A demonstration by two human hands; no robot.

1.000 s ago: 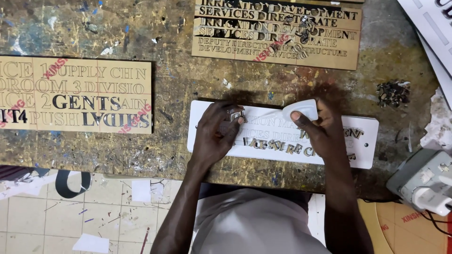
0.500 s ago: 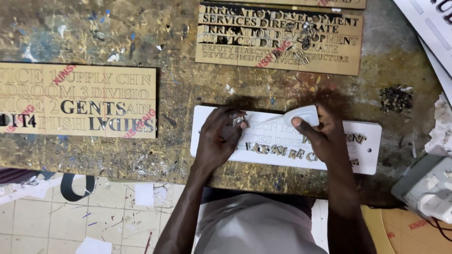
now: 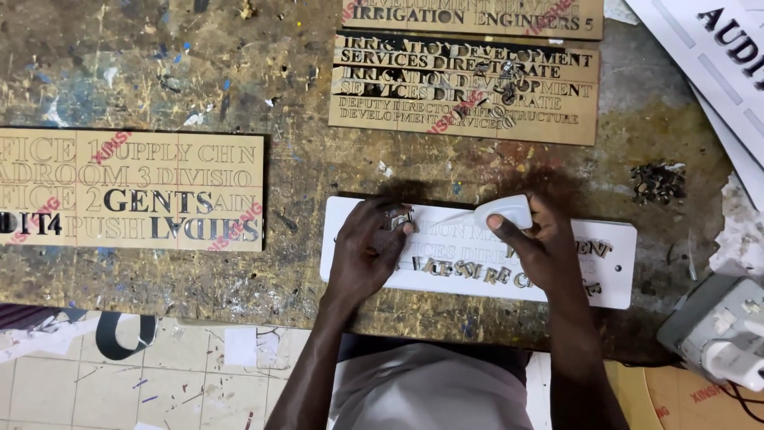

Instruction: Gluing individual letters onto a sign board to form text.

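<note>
At six o'clock on the bench, my left hand point(image 3: 368, 256) pinches a small cut letter point(image 3: 400, 219) over the white sign plate point(image 3: 621, 271) while my right hand point(image 3: 535, 243) grips a white glue bottle point(image 3: 503, 212); a slip, I judge, could knock the seated letters crooked.

Even overhead light, soft shadows, sharp focus

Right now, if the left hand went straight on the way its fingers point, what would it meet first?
The left hand points up and to the right across the white sign plate. Going straight on, it would probably first meet the small white bottle held by the right hand, though the depth is unclear.
</note>
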